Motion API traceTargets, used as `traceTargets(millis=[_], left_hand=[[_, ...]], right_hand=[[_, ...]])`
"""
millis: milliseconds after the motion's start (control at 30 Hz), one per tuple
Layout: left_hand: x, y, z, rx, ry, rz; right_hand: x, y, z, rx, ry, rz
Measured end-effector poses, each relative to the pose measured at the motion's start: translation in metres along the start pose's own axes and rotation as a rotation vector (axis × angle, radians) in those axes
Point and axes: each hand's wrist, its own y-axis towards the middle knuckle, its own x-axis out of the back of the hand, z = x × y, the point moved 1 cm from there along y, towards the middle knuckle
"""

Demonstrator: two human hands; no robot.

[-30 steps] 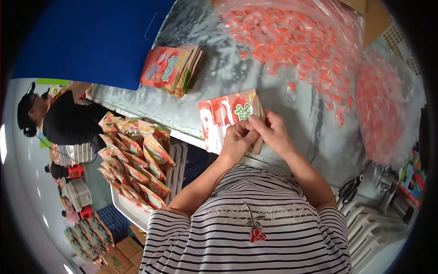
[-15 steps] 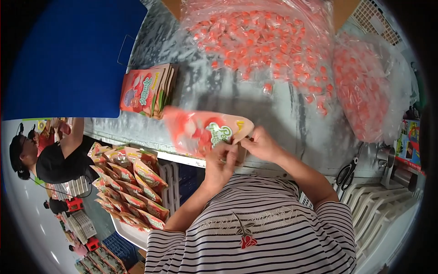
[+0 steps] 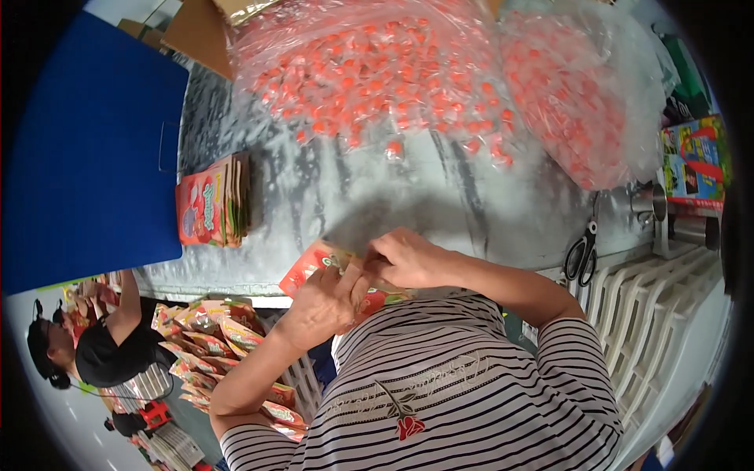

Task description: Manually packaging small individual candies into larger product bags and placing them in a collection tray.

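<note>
A red and peach candy pouch (image 3: 301,267) is held close to my body at the table's front edge. My left hand (image 3: 320,304) is closed around its middle and covers much of it. At the pouch's upper right edge, my right hand (image 3: 402,259) has its fingers pinched together, knuckles up. The pouch edge between the two hands is mostly hidden by the fingers. To the left on the table lies a stack of flat pouches (image 3: 203,208) of the same kind. Beyond my hands, red wrapped candies (image 3: 369,82) spread out on clear plastic.
A clear bag of candies (image 3: 569,102) lies at the right, with black-handled scissors (image 3: 581,255) nearer me. Filled pouches (image 3: 208,345) crowd a tray at lower left. A blue panel (image 3: 94,149) stands left; a co-worker (image 3: 110,345) is beyond. White plastic crates (image 3: 652,314) sit right.
The pouch has turned and come closer to my body, and my left hand now covers more of it. My right hand stays at its edge. The whole view has shifted.
</note>
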Motion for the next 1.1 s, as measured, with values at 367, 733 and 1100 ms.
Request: traceTargets(millis=[367,733,1100], left_hand=[[0.02,0.009,-0.001,0.059,0.003,0.287],[0.046,0.013,-0.023,0.034,-0.606,0.163],[0.032,0.018,-0.027,0.361,-0.458,-0.195]], right_hand=[[-0.011,-0.002,0.015,0.01,-0.188,-0.02],[0.016,-0.002,-0.025,0.172,-0.017,-0.018],[0.121,-0.035,-0.11,0.029,-0.976,-0.735]])
